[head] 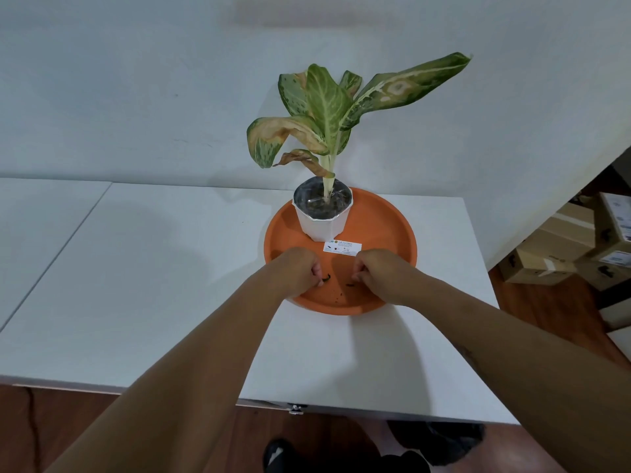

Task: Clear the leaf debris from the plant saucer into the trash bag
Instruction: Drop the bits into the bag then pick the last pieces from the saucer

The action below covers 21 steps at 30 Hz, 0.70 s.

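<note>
An orange plant saucer [386, 230] sits on the white table, with a white pot [322, 221] holding a leafy plant [327, 107] at its back. Both hands reach into the saucer's front part. My left hand [300, 269] has its fingers pinched on a dark curled leaf bit [326, 277]. My right hand [377, 273] is curled, its fingertips at another dark leaf bit [350, 285]; whether it grips that bit I cannot tell. Small dark crumbs [339, 295] lie on the saucer floor between the hands. A dark bag-like shape [440, 438] lies on the floor below the table edge.
A white label [342, 247] lies in the saucer in front of the pot. The white table [153, 285] meets a white wall behind. Cardboard boxes [577, 244] are stacked on the wooden floor at the right. My foot [278, 454] shows under the front edge.
</note>
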Motion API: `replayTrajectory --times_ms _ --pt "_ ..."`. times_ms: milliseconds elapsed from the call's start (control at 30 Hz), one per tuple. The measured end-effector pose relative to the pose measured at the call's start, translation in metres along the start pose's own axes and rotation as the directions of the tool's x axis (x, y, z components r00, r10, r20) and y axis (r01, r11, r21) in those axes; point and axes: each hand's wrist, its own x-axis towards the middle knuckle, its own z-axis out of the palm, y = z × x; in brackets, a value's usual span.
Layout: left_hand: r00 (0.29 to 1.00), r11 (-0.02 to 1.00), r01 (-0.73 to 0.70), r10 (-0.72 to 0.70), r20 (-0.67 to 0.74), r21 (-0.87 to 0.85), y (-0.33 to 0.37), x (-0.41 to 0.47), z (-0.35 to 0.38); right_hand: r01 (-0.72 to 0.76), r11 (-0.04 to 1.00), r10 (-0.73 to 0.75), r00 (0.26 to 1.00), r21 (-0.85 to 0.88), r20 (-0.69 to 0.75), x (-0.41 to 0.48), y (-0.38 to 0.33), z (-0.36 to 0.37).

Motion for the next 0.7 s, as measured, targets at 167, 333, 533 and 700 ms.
replayTrajectory --times_ms 167,333,533,700 --pt "1.0 0.996 -0.025 0.024 0.014 0.086 -0.001 0.001 0.002 0.004 1.0 -0.003 1.0 -0.012 0.013 0.002 -0.003 0.003" --pt "0.999 0.995 -0.032 0.032 0.002 0.092 -0.007 -0.001 0.002 -0.021 0.999 0.023 0.998 -0.043 0.06 0.004 -0.005 0.013" --pt "0.996 0.999 -0.05 0.049 -0.073 -0.002 -0.016 -0.005 -0.007 -0.06 0.996 0.069 0.99 -0.071 0.124 0.007 -0.009 0.008" --pt "0.994 0.998 -0.057 0.053 -0.097 -0.038 -0.02 -0.008 -0.013 -0.003 1.0 0.002 0.995 0.008 0.103 0.002 -0.012 0.001"
